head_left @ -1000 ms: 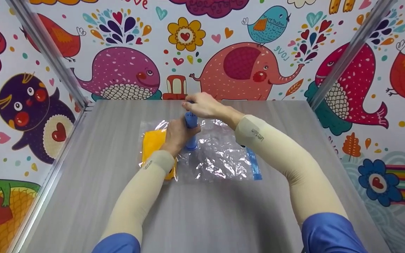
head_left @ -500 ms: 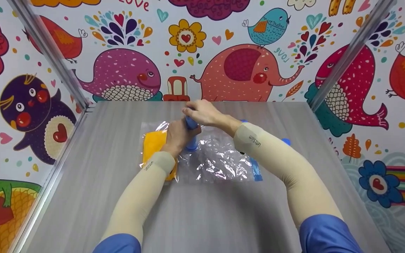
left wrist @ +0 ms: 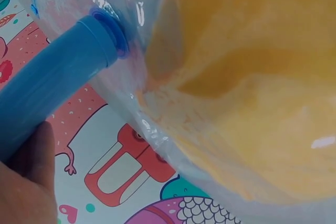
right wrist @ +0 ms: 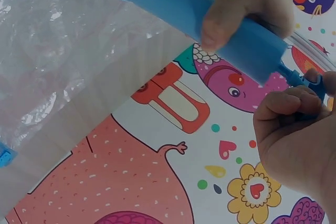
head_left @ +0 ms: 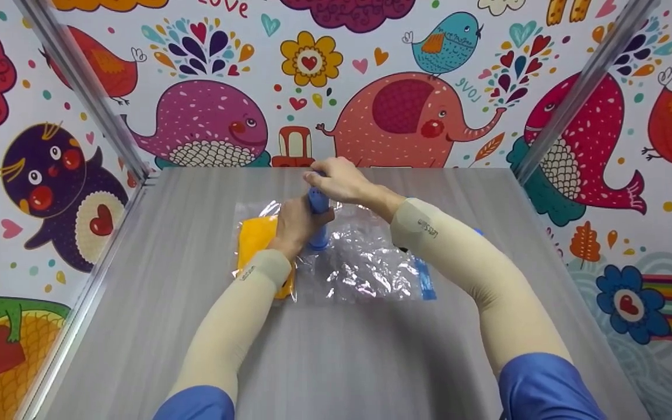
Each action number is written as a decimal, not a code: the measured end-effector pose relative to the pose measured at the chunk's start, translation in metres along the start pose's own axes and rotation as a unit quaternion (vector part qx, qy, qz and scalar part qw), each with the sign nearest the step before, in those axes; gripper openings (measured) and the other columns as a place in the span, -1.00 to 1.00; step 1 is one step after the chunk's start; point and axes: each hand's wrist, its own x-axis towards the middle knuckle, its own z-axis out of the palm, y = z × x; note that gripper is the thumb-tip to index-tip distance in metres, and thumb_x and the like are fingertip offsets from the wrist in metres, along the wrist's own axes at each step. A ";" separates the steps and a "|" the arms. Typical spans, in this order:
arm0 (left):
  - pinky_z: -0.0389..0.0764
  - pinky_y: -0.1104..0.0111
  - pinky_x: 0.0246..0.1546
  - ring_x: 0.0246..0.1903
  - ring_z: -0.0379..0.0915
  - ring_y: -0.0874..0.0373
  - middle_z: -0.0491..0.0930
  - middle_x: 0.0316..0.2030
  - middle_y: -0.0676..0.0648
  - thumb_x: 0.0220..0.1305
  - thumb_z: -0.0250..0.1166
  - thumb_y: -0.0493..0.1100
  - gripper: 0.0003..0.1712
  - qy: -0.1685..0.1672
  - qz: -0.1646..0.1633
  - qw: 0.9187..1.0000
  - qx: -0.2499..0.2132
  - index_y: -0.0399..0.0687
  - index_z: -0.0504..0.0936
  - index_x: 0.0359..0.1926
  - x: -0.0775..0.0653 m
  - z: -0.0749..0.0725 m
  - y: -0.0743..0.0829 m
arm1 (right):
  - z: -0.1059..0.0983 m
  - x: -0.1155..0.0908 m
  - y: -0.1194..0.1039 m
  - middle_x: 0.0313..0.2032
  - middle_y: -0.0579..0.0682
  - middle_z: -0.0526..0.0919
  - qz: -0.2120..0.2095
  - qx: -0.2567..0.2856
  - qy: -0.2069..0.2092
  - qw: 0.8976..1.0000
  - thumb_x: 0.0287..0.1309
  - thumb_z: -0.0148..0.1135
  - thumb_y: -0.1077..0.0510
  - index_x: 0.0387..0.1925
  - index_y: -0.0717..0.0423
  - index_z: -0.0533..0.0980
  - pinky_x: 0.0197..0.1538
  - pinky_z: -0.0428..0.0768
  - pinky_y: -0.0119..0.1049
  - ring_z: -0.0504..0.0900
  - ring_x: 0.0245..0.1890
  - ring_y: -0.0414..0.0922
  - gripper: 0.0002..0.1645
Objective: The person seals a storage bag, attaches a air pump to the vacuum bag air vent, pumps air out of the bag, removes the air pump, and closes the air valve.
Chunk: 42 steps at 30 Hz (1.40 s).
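A blue hand pump (head_left: 318,201) stands on a clear plastic storage bag (head_left: 365,256), and its lower end meets a round blue valve in the left wrist view. Yellow folded fabric (head_left: 254,238) lies inside the bag's left part. My left hand (head_left: 296,224) grips the pump's barrel (right wrist: 163,11), thumb along its side. Above it, my right hand (head_left: 340,179) holds the pump's handle (right wrist: 316,85) with curled fingers. In the right wrist view a short length of rod shows between handle and barrel.
The bag lies on a grey wood-grain table (head_left: 336,356), its blue zip edge (head_left: 425,280) at the right. A small blue object (head_left: 478,232) peeks out beyond my right sleeve. Metal posts (head_left: 94,99) and walls with cartoon prints enclose the table.
My right hand went down toward the barrel with the pump handle, then came back up a little. The left hand keeps its grip, and the bag stays in place.
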 end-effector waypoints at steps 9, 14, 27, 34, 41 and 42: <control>0.91 0.00 -0.11 -0.27 0.91 -0.14 0.90 -0.35 -0.17 0.32 0.56 0.14 -0.60 0.000 -0.013 1.000 -0.011 -0.12 0.83 -0.23 -0.001 -0.001 0.001 | -0.022 -0.004 -0.015 -0.40 -0.09 0.59 -0.025 0.038 0.052 0.998 0.69 0.16 -0.13 -0.22 0.09 0.71 -0.20 0.48 -0.28 0.51 -0.31 -0.13 -0.55; 0.93 0.03 -0.09 -0.25 0.93 -0.14 0.91 -0.34 -0.16 0.33 0.58 0.13 -0.61 0.008 0.001 1.000 -0.013 -0.13 0.85 -0.22 -0.002 -0.001 0.000 | -0.035 -0.004 -0.024 -0.51 -0.13 0.45 -0.048 0.052 0.078 0.994 0.67 0.18 -0.09 -0.29 0.07 0.69 -0.32 0.39 -0.29 0.42 -0.41 -0.15 -0.58; 0.93 0.03 0.02 -0.15 0.94 -0.14 0.93 -0.21 -0.18 0.35 0.59 0.16 -0.55 -0.012 -0.013 1.000 -0.022 -0.16 0.85 -0.13 -0.002 -0.001 0.004 | -0.058 -0.011 -0.041 -0.60 -0.16 0.40 -0.059 0.088 0.114 0.988 0.65 0.23 -0.07 -0.34 0.07 0.71 -0.40 0.44 -0.35 0.41 -0.51 -0.17 -0.58; 0.92 0.01 0.04 -0.16 0.92 -0.14 0.93 -0.17 -0.20 0.32 0.60 0.15 -0.55 0.001 0.000 1.000 -0.015 -0.14 0.80 -0.10 0.000 -0.001 0.004 | -0.067 -0.011 -0.046 -0.59 -0.14 0.42 -0.066 0.074 0.129 0.987 0.63 0.22 -0.05 -0.35 0.09 0.73 -0.33 0.42 -0.32 0.41 -0.43 -0.15 -0.56; 0.91 0.00 0.11 -0.09 0.93 -0.15 0.93 -0.11 -0.20 0.34 0.60 0.13 -0.58 -0.009 -0.005 0.999 -0.033 -0.11 0.79 -0.08 -0.005 0.000 0.003 | -0.067 -0.011 -0.049 -0.58 -0.12 0.44 -0.064 0.074 0.128 0.987 0.63 0.23 -0.05 -0.40 0.08 0.70 -0.36 0.39 -0.32 0.41 -0.42 -0.14 -0.56; 0.91 0.00 0.11 -0.08 0.93 -0.15 0.93 -0.11 -0.20 0.34 0.60 0.13 -0.57 -0.011 -0.007 0.999 -0.036 -0.11 0.79 -0.08 -0.006 0.001 0.002 | -0.066 -0.011 -0.049 -0.58 -0.12 0.45 -0.064 0.073 0.128 0.987 0.63 0.23 -0.04 -0.38 0.09 0.71 -0.35 0.39 -0.32 0.42 -0.41 -0.13 -0.56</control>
